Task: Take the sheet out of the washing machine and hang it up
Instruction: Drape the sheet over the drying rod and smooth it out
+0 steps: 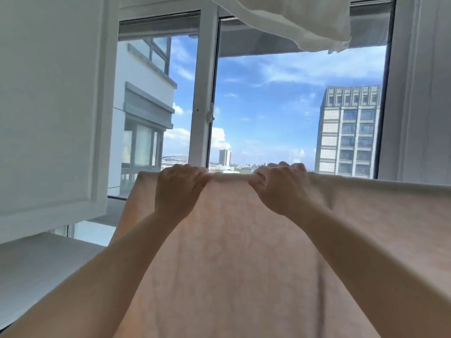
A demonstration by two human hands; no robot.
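A pale pink sheet (231,259) with a faint pattern hangs in front of me and fills the lower middle and right of the view. Its top edge runs level across the frame, folded over something that the cloth hides. My left hand (179,189) is closed over that top edge left of centre. My right hand (280,189) grips the same edge a short way to the right, fingers curled over the fold. Both forearms reach up from the bottom of the frame.
A white cloth (305,23) hangs from above at the top right. A white cabinet door (51,106) stands at the left above a white ledge (41,269). Behind the sheet is a white-framed window (203,93) showing sky and buildings.
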